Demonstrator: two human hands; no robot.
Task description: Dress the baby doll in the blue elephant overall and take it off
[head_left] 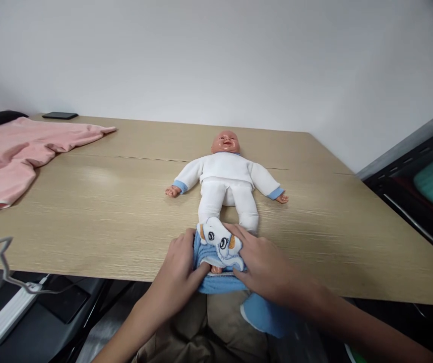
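Plastic baby doll in a white suit (pixel 227 174) lies on its back along the wooden desk (pixel 106 212), head far, feet toward us; left hand (pixel 180 267) and right hand (pixel 261 262) both grip the soft blue elephant bootie (pixel 218 247) at its near foot, equally close.

Doll (pixel 227 176): flat on back mid-table (pixel 106 217), head far, feet near, arms spread left and right. White suit, blue cuffs, bare hands.

Blue bootie (pixel 216 285): soft knit, white elephant patch with orange ear on top. Sits over foot of doll's scene-left leg at near table edge; bit of bare foot shows in opening. Left hand (pixel 180 267) and right hand (pixel 265 267) grip its sides.

Second blue piece (pixel 261 315): below table edge, near right, blurred.
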